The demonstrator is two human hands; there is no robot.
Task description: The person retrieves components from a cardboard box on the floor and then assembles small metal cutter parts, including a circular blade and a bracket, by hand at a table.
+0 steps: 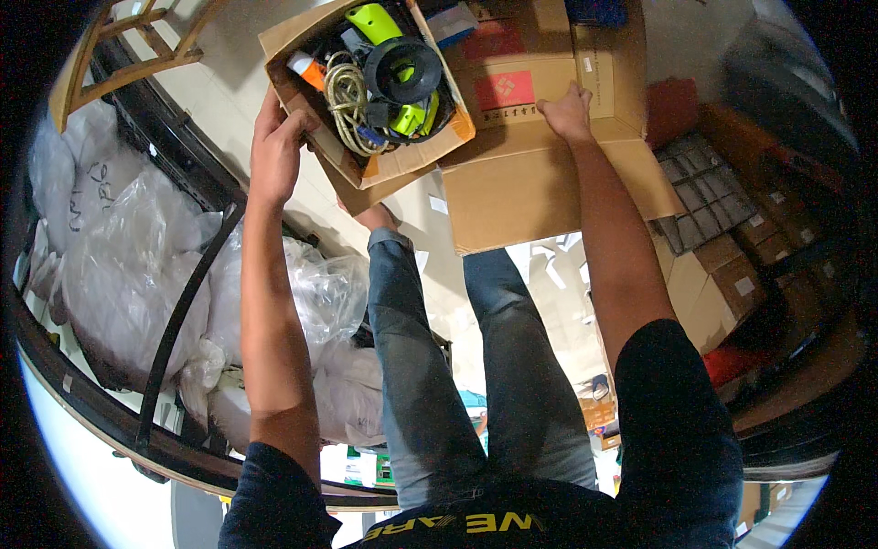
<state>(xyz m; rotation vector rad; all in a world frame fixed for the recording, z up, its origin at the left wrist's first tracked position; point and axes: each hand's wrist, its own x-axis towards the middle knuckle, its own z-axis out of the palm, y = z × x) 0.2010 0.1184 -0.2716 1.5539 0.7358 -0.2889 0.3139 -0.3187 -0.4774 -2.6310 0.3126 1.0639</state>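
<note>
My left hand (280, 146) grips the left side of a small open cardboard box (393, 166), which is tilted. Inside that box lie a coiled pale cable (346, 102), a black round ring-shaped part (402, 69), bright green plastic tool parts (370, 23) and an orange-and-white tube (306, 69). Right of it stands a large open cardboard box (512, 197) with its near flap folded out. My right hand (567, 112) is over the large box near the base of that flap, fingers curled closed; whatever they grip is hidden.
Clear plastic bags (137, 265) fill a black-framed cart on the left. A wooden frame (128, 55) stands at the upper left. At right are a grey compartment tray (709, 188) and several cartons (736, 284). White paper scraps (555, 273) litter the floor.
</note>
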